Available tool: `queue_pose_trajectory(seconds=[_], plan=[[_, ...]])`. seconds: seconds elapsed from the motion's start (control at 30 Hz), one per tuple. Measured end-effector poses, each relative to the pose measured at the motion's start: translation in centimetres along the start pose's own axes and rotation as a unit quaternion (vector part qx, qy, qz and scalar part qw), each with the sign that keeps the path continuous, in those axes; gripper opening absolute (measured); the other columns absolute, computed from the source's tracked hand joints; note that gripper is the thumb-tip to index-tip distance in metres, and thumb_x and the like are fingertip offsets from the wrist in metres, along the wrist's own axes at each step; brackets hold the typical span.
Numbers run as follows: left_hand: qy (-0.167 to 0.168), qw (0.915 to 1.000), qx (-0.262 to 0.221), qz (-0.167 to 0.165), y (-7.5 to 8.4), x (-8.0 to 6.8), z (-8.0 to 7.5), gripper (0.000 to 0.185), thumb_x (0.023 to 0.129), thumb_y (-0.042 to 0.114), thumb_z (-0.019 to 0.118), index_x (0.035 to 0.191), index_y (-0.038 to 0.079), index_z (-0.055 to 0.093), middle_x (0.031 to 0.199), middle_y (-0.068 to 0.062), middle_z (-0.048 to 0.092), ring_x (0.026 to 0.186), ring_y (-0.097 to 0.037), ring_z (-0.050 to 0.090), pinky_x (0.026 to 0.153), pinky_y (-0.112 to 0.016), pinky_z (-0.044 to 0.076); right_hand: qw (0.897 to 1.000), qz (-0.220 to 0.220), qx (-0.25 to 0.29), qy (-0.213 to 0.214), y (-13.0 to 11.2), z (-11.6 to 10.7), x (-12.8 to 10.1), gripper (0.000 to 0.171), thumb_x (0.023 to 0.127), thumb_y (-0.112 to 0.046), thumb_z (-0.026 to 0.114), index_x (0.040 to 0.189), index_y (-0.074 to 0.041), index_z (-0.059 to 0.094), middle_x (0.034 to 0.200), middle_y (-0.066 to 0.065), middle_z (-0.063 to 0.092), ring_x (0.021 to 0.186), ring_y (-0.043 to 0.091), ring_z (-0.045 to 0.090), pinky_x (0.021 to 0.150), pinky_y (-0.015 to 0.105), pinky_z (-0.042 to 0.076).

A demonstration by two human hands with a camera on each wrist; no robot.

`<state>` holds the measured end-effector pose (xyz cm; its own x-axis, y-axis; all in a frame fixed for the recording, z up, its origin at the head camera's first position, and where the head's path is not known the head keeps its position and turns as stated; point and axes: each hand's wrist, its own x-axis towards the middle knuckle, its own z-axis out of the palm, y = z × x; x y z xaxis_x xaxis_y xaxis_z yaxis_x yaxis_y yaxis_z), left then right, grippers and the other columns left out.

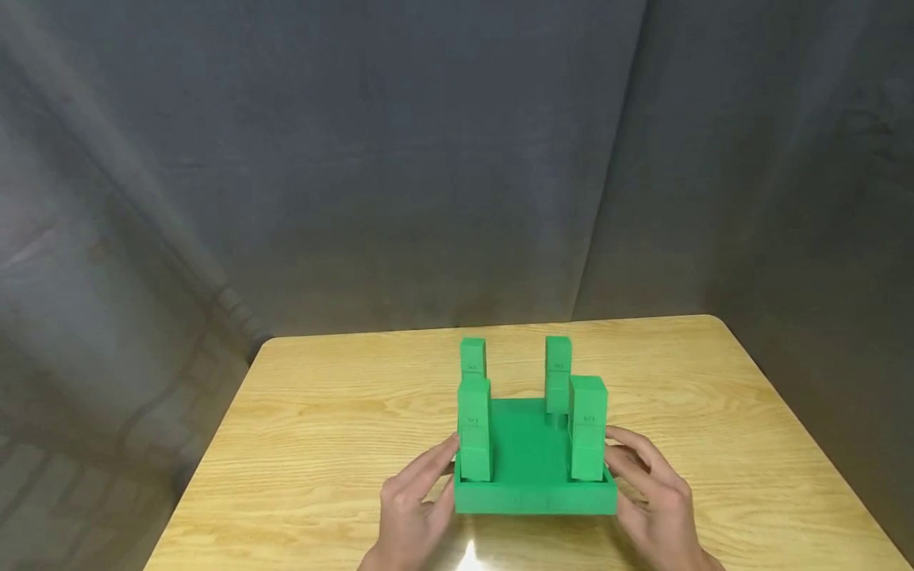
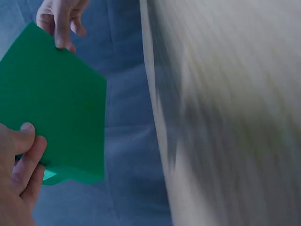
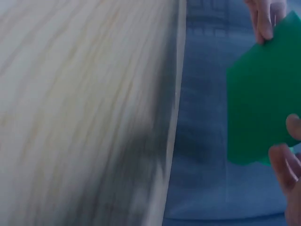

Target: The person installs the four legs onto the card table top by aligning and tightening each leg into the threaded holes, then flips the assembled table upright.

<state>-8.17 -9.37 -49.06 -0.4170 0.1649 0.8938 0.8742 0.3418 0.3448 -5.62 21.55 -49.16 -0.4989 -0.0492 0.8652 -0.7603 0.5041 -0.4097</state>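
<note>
A shallow green tray [image 1: 535,499] with a raised rim is held off the table, roughly level. At its corners stand upright green columns [image 1: 589,432] that look like stacked blocks, with small dark markings on them. The left hand [image 1: 414,496] grips the tray's left side and the right hand [image 1: 658,496] its right side. From below, the left wrist view shows the tray's flat green underside [image 2: 61,103], with thumb and fingers of both hands on its edges. The right wrist view shows the same underside [image 3: 263,94]. Part of the back-left column is hidden by the front one.
The light wooden table [image 1: 328,428] lies beneath the tray, with rounded back corners. Dark grey cloth [image 1: 400,174] hangs behind it and along both sides. A bright light reflection [image 1: 470,557] lies near the table's front.
</note>
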Motion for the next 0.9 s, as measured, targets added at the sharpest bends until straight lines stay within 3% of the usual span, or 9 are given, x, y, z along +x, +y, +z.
queue_pose_trajectory(seconds=[0.1, 0.27, 0.37, 0.47, 0.53, 0.63, 0.77, 0.83, 0.9], plan=[[-0.007, 0.9997, 0.015, 0.017, -0.2, 0.2, -0.2, 0.034, 0.114, 0.013, 0.064, 0.120, -0.018, 0.075, 0.110, -0.031, 0.078, 0.076, -0.027, 0.082, 0.076, -0.022, 0.068, 1.000, -0.017, 0.008, -0.009, 0.0, -0.2, 0.6, 0.041, 0.116, -0.017, 0.051, 0.121, 0.012, 0.080, 0.137, 0.024, 0.069, 0.125, 0.007, 0.065, 0.083, 0.008, 0.054], [-0.009, 0.9978, 0.060, 0.028, -0.1, 0.7, -0.4, 0.025, 0.102, 0.003, 0.065, 0.120, -0.010, 0.079, 0.120, -0.026, 0.077, 0.091, -0.032, 0.081, 0.091, -0.027, 0.068, 0.998, -0.026, 0.051, -0.021, -0.1, -0.5, 1.4, 0.050, 0.111, -0.030, 0.069, 0.125, 0.018, 0.074, 0.147, 0.014, 0.070, 0.142, 0.016, 0.061, 0.116, 0.019, 0.051], [-0.014, 0.9986, 0.044, 0.025, 0.0, 0.9, -0.3, 0.028, 0.105, 0.004, 0.068, 0.127, -0.010, 0.076, 0.127, -0.030, 0.077, 0.103, -0.040, 0.082, 0.099, -0.032, 0.066, 0.998, -0.027, 0.057, -0.023, 0.0, -0.7, 1.3, 0.050, 0.112, -0.029, 0.068, 0.124, 0.020, 0.073, 0.144, 0.006, 0.073, 0.139, 0.012, 0.063, 0.118, 0.021, 0.050], [-0.020, 0.9996, 0.016, 0.013, 0.2, 1.0, -0.2, 0.032, 0.111, 0.011, 0.067, 0.131, -0.013, 0.072, 0.123, -0.030, 0.078, 0.102, -0.041, 0.082, 0.096, -0.033, 0.066, 0.999, -0.019, 0.037, -0.025, 0.1, -1.0, 1.1, 0.049, 0.113, -0.032, 0.066, 0.121, 0.015, 0.077, 0.142, -0.002, 0.072, 0.136, 0.009, 0.064, 0.116, 0.018, 0.051], [-0.024, 0.9997, 0.006, 0.004, 0.3, 0.9, -0.2, 0.037, 0.112, 0.017, 0.068, 0.132, -0.014, 0.071, 0.120, -0.028, 0.079, 0.100, -0.039, 0.083, 0.094, -0.032, 0.067, 0.999, -0.009, 0.028, -0.031, 0.0, -1.0, 1.0, 0.049, 0.112, -0.035, 0.067, 0.119, 0.013, 0.078, 0.142, -0.004, 0.072, 0.135, 0.007, 0.064, 0.114, 0.016, 0.052], [-0.031, 0.9994, -0.005, -0.015, 0.5, 0.8, -0.3, 0.039, 0.111, 0.022, 0.069, 0.132, -0.012, 0.071, 0.119, -0.026, 0.079, 0.099, -0.035, 0.083, 0.094, -0.029, 0.067, 0.998, 0.027, 0.017, -0.046, -0.6, -1.1, 1.1, 0.063, 0.108, -0.043, 0.070, 0.135, 0.014, 0.071, 0.147, -0.004, 0.069, 0.134, 0.000, 0.065, 0.111, 0.012, 0.052], [-0.031, 0.9992, -0.014, -0.022, 0.7, 0.8, -0.4, 0.048, 0.109, 0.024, 0.072, 0.136, -0.015, 0.067, 0.118, -0.025, 0.080, 0.097, -0.034, 0.083, 0.094, -0.028, 0.067, 0.993, 0.101, 0.010, -0.064, -1.6, -1.4, 1.5, 0.090, 0.105, -0.051, 0.068, 0.163, 0.013, 0.043, 0.144, -0.015, 0.067, 0.130, -0.008, 0.063, 0.110, 0.008, 0.048], [-0.024, 0.9993, -0.012, -0.025, 0.9, 0.9, -0.4, 0.059, 0.108, 0.026, 0.072, 0.142, -0.020, 0.059, 0.116, -0.024, 0.081, 0.094, -0.033, 0.084, 0.093, -0.029, 0.068, 0.990, 0.127, 0.013, -0.067, -2.0, -1.6, 1.8, 0.093, 0.103, -0.049, 0.071, 0.167, 0.009, 0.037, 0.138, -0.021, 0.069, 0.128, -0.009, 0.063, 0.111, 0.007, 0.046], [-0.016, 0.9991, -0.007, -0.039, 1.1, 1.2, -0.4, 0.073, 0.108, 0.031, 0.073, 0.150, -0.024, 0.049, 0.112, -0.022, 0.082, 0.092, -0.030, 0.084, 0.094, -0.030, 0.068, 0.988, 0.137, 0.024, -0.071, -2.2, -1.8, 2.2, 0.092, 0.100, -0.030, 0.083, 0.168, 0.008, 0.035, 0.131, -0.020, 0.074, 0.126, -0.006, 0.064, 0.111, 0.009, 0.047]])
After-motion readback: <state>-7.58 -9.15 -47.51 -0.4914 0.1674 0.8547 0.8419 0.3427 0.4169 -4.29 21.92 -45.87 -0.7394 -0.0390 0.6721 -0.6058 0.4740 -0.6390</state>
